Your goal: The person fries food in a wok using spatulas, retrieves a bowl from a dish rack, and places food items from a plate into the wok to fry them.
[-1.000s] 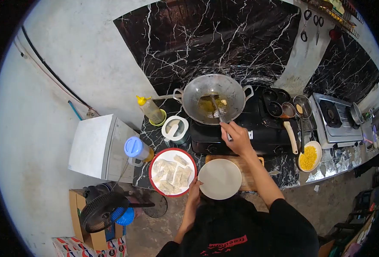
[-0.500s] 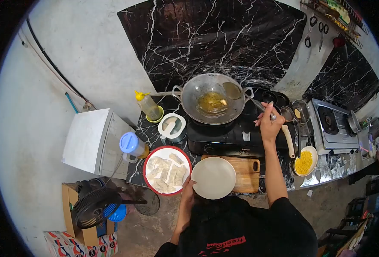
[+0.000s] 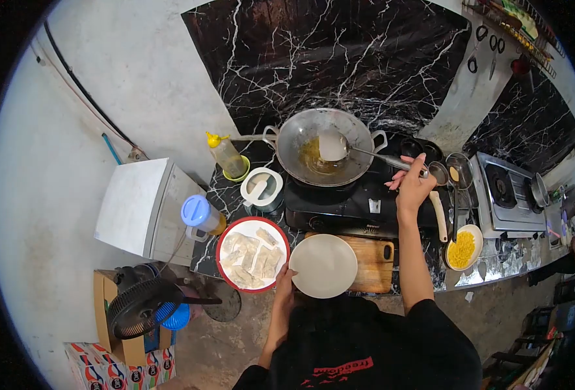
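One spatula (image 3: 334,145), clamped in my right hand (image 3: 414,190), has swung from the right side of the wok (image 3: 358,140) to across its oil (image 3: 309,155), so I judge work is back there, while my left hand (image 3: 286,283) grips the cream plate (image 3: 324,266) by its edge.

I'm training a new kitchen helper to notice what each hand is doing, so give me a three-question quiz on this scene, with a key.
1. True or false: the left hand grips the edge of the round cream dish.
2. What does the right hand hold?
A) rectangular wooden board
B) long-handled grey metal spatula
C) yellow-capped clear bottle
3. Fill in: in this view, the round white plate with a red rim sits to the ___ of the dish.

Key: 1 true; 2 B; 3 left.
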Tool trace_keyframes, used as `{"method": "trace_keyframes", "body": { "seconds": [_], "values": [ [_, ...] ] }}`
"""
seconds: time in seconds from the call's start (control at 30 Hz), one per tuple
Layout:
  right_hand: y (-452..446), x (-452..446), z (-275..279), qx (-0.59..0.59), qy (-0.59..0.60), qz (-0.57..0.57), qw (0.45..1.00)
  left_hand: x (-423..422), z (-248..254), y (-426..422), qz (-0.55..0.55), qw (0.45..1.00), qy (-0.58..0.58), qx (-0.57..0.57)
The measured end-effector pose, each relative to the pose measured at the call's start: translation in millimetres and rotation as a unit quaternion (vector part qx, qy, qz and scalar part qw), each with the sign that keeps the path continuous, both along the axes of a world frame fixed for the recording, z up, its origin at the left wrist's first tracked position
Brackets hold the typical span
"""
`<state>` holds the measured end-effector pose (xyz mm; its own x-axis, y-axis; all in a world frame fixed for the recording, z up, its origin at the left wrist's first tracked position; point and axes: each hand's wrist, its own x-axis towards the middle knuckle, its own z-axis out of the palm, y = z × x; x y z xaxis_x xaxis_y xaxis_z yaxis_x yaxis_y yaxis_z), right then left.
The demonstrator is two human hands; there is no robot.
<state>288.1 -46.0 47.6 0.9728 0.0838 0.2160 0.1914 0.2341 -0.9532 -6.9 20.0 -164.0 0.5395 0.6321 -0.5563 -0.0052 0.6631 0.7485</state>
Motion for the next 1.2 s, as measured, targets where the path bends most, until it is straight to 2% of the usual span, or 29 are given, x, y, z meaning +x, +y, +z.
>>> {"method": "trace_keyframes", "body": {
  "seconds": [0.4,0.87,1.07,1.2],
  "values": [
    [5.7,13.9,-15.7,-0.002,-0.038,0.001,0.999,0.9,8.2,-1.8,0.016,1.000,-0.007,-0.003],
    [12.3,32.2,-39.5,0.069,0.115,0.018,0.991,3.9,1.8,4.1,0.040,0.999,-0.015,0.005],
    [14.8,31.2,-40.3,0.066,0.117,0.016,0.991,8.1,10.2,3.5,0.036,0.999,-0.012,-0.004],
    [15.5,29.2,-38.9,0.075,0.106,0.020,0.991,6.2,-7.5,4.9,0.041,0.999,-0.025,0.001]
  ]
}}
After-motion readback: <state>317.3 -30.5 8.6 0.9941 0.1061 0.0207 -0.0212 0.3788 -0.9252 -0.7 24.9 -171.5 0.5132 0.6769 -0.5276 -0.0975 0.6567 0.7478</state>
